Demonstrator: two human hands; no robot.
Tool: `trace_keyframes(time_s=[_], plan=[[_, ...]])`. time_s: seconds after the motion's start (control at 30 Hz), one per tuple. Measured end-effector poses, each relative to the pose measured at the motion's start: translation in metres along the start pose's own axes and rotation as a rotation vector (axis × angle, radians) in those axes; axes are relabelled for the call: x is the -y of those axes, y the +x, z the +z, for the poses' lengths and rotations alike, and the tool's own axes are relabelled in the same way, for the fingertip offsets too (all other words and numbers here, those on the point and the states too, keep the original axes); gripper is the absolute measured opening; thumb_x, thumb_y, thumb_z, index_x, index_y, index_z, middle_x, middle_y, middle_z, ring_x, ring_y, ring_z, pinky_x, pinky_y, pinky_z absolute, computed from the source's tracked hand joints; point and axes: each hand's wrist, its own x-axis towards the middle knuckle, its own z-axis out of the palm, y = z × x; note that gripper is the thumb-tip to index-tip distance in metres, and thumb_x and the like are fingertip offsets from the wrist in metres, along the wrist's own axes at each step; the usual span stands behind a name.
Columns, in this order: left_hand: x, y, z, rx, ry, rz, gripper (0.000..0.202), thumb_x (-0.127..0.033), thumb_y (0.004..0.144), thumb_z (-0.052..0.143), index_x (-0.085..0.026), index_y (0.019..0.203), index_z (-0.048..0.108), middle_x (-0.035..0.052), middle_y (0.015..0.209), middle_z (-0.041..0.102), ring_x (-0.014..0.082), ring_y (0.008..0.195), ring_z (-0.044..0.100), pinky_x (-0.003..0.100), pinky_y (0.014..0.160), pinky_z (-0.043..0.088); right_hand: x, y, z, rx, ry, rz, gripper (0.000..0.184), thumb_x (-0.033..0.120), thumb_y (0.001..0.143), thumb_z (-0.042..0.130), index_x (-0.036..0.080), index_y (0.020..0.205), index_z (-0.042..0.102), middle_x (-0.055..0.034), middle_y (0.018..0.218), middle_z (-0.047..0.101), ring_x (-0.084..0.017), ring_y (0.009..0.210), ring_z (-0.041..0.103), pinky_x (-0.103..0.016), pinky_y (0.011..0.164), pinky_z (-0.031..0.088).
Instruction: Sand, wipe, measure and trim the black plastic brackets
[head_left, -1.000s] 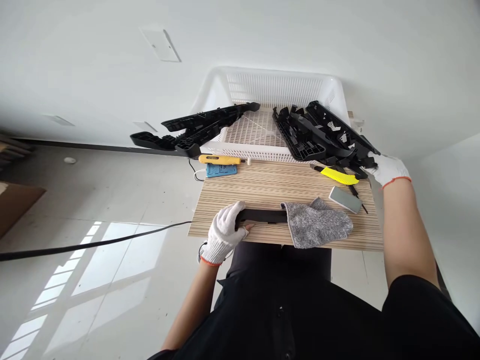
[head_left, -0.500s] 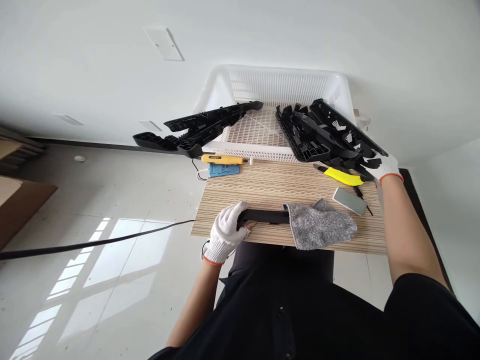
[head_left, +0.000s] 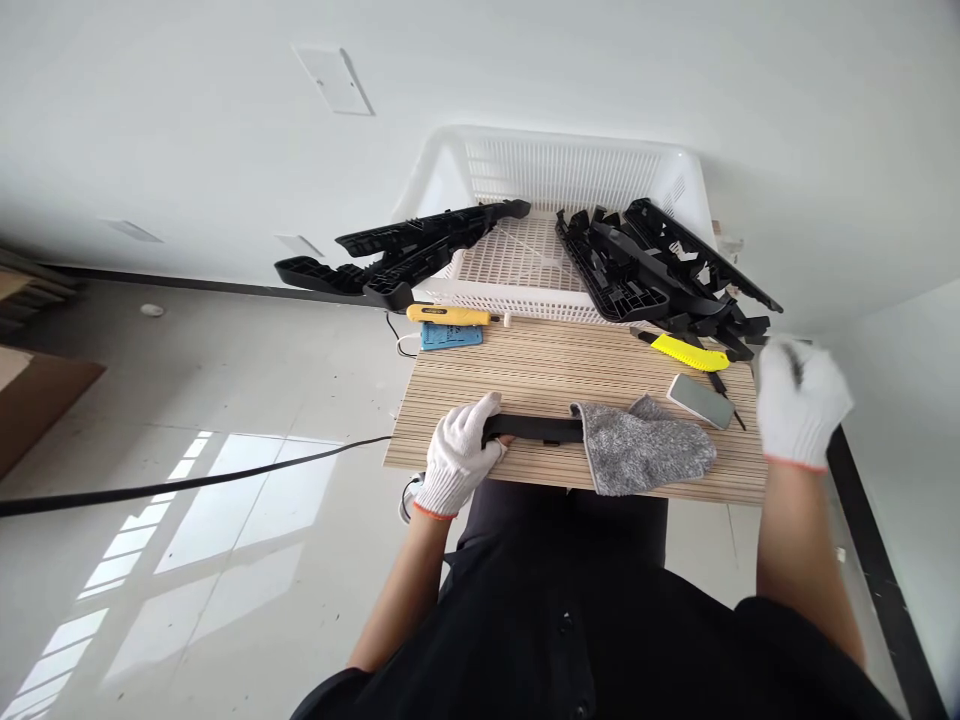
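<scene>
My left hand (head_left: 459,458), in a white glove, is closed round the left end of a long black plastic bar (head_left: 534,429) lying along the near edge of the striped wooden board (head_left: 547,375). A grey cloth (head_left: 645,450) covers the bar's right end. My gloved right hand (head_left: 799,402) hangs in the air off the board's right edge, smeared by motion, with a small dark streak near its fingers. It is close to the pile of black plastic parts (head_left: 660,270) and the yellow utility knife (head_left: 688,352).
A white plastic basket (head_left: 559,165) stands behind the board; black parts (head_left: 405,250) stick out over its left rim. A yellow tool (head_left: 448,315), a blue card (head_left: 450,337) and a phone (head_left: 702,400) lie on the board. A black cable (head_left: 187,483) crosses the floor at left.
My right hand has pulled back from the pile of black parts toward me and off the board's right edge. The left hand stays on the bar.
</scene>
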Motion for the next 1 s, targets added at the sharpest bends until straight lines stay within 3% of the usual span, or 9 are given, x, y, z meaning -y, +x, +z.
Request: trace_keyframes(time_s=[0.07,0.13,0.2,0.27,0.47,0.6,0.7,0.83,1.0], plan=[[0.000,0.005,-0.001,0.021,-0.005,-0.014,0.056,-0.031,0.092,0.071,-0.024,0.145,0.057,0.0071,0.121,0.082,0.0322,0.104,0.076,0.047,0.091,0.060,0.009,-0.057,-0.002,0.133,0.201,-0.238,0.043,0.044,0.110,0.047,0.028,0.139,0.075,-0.0149,0.139,0.076,-0.033,0.130,0.071,-0.049,0.108,0.056],[0.000,0.009,-0.001,0.039,-0.010,-0.014,0.055,-0.032,0.092,0.071,-0.025,0.145,0.058,0.0068,0.121,0.082,0.0325,0.105,0.076,0.047,0.092,0.059,0.022,-0.104,0.007,0.295,0.230,-0.534,0.047,0.050,0.105,0.058,0.031,0.146,0.071,-0.0109,0.153,0.068,-0.038,0.143,0.062,-0.059,0.119,0.051],[0.000,0.012,0.000,0.054,-0.010,0.003,0.055,-0.032,0.092,0.071,-0.023,0.145,0.059,0.0075,0.123,0.082,0.0333,0.107,0.075,0.048,0.093,0.059,0.036,-0.133,0.022,0.301,0.185,-0.630,0.049,0.043,0.105,0.059,0.030,0.151,0.068,-0.0106,0.155,0.068,-0.039,0.146,0.060,-0.064,0.123,0.048],[0.001,0.014,0.000,0.074,-0.014,0.032,0.055,-0.032,0.092,0.070,-0.022,0.145,0.059,0.0091,0.127,0.081,0.0342,0.111,0.074,0.048,0.095,0.059,0.048,-0.145,0.035,0.292,0.150,-0.679,0.050,0.036,0.106,0.058,0.029,0.156,0.065,-0.0105,0.155,0.067,-0.038,0.145,0.062,-0.065,0.125,0.045],[0.010,0.024,-0.003,0.106,-0.028,0.084,0.051,-0.041,0.096,0.068,-0.021,0.143,0.063,0.0103,0.126,0.081,0.0345,0.111,0.073,0.048,0.097,0.058,0.089,-0.121,0.047,0.389,0.096,-0.845,0.047,0.035,0.111,0.049,0.017,0.150,0.069,-0.0140,0.155,0.067,-0.034,0.141,0.066,-0.057,0.124,0.049],[0.023,0.035,-0.008,0.108,0.027,0.055,0.053,-0.031,0.091,0.065,-0.019,0.143,0.065,0.0093,0.121,0.082,0.0345,0.106,0.073,0.048,0.095,0.058,0.116,-0.105,0.055,0.462,0.103,-0.950,0.048,0.032,0.112,0.050,0.013,0.152,0.067,-0.0159,0.157,0.065,-0.032,0.139,0.068,-0.053,0.124,0.050],[0.031,0.042,-0.011,0.115,0.045,0.013,0.059,-0.025,0.083,0.062,-0.020,0.142,0.066,0.0082,0.120,0.083,0.0343,0.105,0.073,0.048,0.094,0.058,0.123,-0.099,0.064,0.489,0.165,-0.957,0.044,0.033,0.112,0.052,0.018,0.149,0.071,-0.0121,0.152,0.069,-0.029,0.136,0.071,-0.051,0.125,0.050],[0.034,0.048,-0.012,0.133,0.075,-0.005,0.061,-0.023,0.079,0.061,-0.022,0.139,0.069,0.0069,0.120,0.083,0.0338,0.105,0.073,0.048,0.093,0.058,0.110,-0.092,0.067,0.535,0.223,-0.898,0.037,0.038,0.109,0.061,0.023,0.138,0.079,-0.0075,0.144,0.074,-0.028,0.135,0.071,-0.049,0.124,0.053],[0.034,0.048,-0.011,0.127,0.080,0.009,0.059,-0.023,0.080,0.061,-0.021,0.138,0.070,0.0076,0.119,0.083,0.0342,0.104,0.073,0.049,0.092,0.058,0.057,-0.074,0.052,0.585,0.242,-0.865,0.033,0.032,0.105,0.066,0.027,0.134,0.081,-0.0036,0.143,0.075,-0.031,0.138,0.070,-0.049,0.122,0.054]])
